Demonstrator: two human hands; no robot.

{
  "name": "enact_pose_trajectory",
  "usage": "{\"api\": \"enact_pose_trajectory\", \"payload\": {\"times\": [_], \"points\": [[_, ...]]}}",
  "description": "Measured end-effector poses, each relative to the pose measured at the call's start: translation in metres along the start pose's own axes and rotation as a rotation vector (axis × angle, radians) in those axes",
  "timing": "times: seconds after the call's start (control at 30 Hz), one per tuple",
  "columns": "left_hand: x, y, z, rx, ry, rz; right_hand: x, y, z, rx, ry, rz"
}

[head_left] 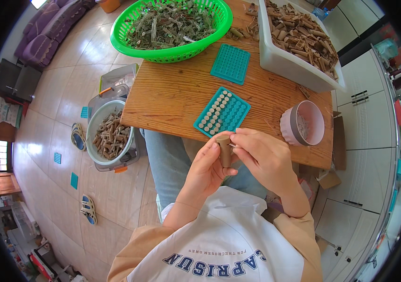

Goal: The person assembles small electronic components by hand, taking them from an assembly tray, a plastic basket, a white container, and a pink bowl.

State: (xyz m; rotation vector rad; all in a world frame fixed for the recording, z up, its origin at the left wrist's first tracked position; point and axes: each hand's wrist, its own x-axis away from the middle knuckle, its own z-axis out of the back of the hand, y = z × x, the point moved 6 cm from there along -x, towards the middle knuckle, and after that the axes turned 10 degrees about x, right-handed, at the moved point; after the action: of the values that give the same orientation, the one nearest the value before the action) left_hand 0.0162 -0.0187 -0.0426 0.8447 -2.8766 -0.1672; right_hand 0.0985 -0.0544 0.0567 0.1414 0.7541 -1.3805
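Brown tube (225, 154) in left hand (203, 165); 1 piece (232, 145) at right hand (267, 154), indistinct.

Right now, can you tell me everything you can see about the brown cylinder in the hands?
The brown cylinder is short, plain and straight-sided, and looks like cardboard, though I can't be sure. It is held nearly upright, one round end up; whether it is hollow doesn't show. The left hand grips it, covering part of its side. The right hand has its fingertips at the upper right side. It is held off the wooden table, near its front edge.
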Motion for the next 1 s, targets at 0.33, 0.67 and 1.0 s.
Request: {"api": "enact_pose_trajectory", "payload": {"times": [0.33, 0.67, 1.0], "points": [[-0.004, -0.004, 0.011, -0.209, -0.01, 0.051, -0.001, -0.003, 0.0, 0.088, -0.085, 0.072], [-0.004, -0.003, 0.004, -0.087, -0.002, 0.129, 0.006, 0.017, -0.005, -0.173, -0.021, -0.057], [-0.005, -0.006, 0.011, -0.105, 0.052, 0.101, 0.01, 0.013, -0.021, -0.028, -0.097, -0.077]]}}
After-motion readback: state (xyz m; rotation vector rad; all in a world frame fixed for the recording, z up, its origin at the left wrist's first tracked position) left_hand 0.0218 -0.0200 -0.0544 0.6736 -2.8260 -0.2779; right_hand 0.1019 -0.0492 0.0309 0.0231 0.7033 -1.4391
